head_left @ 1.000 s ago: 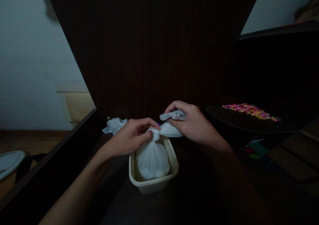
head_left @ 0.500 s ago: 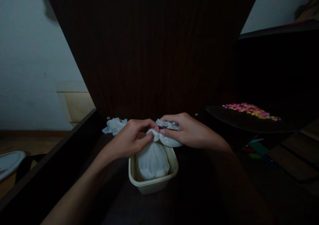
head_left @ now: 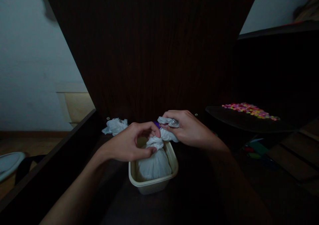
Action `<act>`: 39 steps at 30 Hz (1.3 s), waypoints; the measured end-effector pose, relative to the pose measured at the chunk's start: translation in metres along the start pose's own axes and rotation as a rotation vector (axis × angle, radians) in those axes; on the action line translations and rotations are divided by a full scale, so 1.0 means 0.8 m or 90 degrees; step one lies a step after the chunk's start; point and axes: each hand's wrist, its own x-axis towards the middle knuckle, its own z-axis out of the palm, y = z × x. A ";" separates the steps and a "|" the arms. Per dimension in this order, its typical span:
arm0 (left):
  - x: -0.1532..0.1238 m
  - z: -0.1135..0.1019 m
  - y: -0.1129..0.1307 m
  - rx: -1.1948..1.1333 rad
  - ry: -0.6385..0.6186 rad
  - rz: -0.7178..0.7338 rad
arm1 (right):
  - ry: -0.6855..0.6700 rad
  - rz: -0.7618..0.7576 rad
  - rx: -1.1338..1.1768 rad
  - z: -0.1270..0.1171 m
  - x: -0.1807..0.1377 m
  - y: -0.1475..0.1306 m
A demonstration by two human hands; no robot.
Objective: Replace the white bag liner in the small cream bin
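Note:
A white plastic bag point(head_left: 154, 167), full and rounded at the bottom, sits inside a cream rectangular container point(head_left: 152, 185). Its neck is twisted together above the container. My left hand point(head_left: 131, 141) curls around the twisted neck, thumb in front and fingers behind, pinching it loosely. My right hand point(head_left: 190, 128) is closed on the gathered top of the bag, and crumpled plastic sticks out between thumb and fingers. Behind the hands a small purple patch shows, too covered to name. What the bag contains is hidden.
Crumpled white plastic point(head_left: 115, 126) lies left of my hands, by the dark upright panel point(head_left: 154, 59). A raised dark edge point(head_left: 50, 158) runs along the left. On a shelf point(head_left: 231, 120) at right lie small pink and yellow pieces point(head_left: 251, 111). A white rounded object point(head_left: 11, 163) stands low at far left.
My left thumb and fingers have spread wider around the bag's neck. My right hand has lifted and turned slightly, and the purple patch has come into view behind it.

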 end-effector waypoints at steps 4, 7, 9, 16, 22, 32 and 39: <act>0.000 -0.002 -0.003 -0.013 -0.006 0.006 | 0.039 0.003 -0.001 0.001 0.001 -0.001; 0.000 -0.005 -0.003 -0.002 0.013 0.009 | 0.051 -0.009 0.014 -0.001 0.001 -0.001; 0.000 -0.007 -0.002 0.031 0.047 0.015 | 0.046 -0.017 0.025 -0.003 0.001 -0.001; -0.001 -0.003 0.001 0.130 0.194 0.049 | -0.080 -0.044 0.030 -0.006 -0.005 -0.007; 0.000 -0.003 -0.001 0.139 0.245 0.078 | -0.027 -0.025 0.041 -0.004 -0.003 -0.008; 0.002 0.003 -0.007 0.211 0.344 0.178 | -0.033 0.036 0.135 -0.003 -0.007 -0.012; 0.004 0.002 -0.011 0.201 0.367 0.171 | -0.085 0.044 0.153 -0.003 -0.005 -0.008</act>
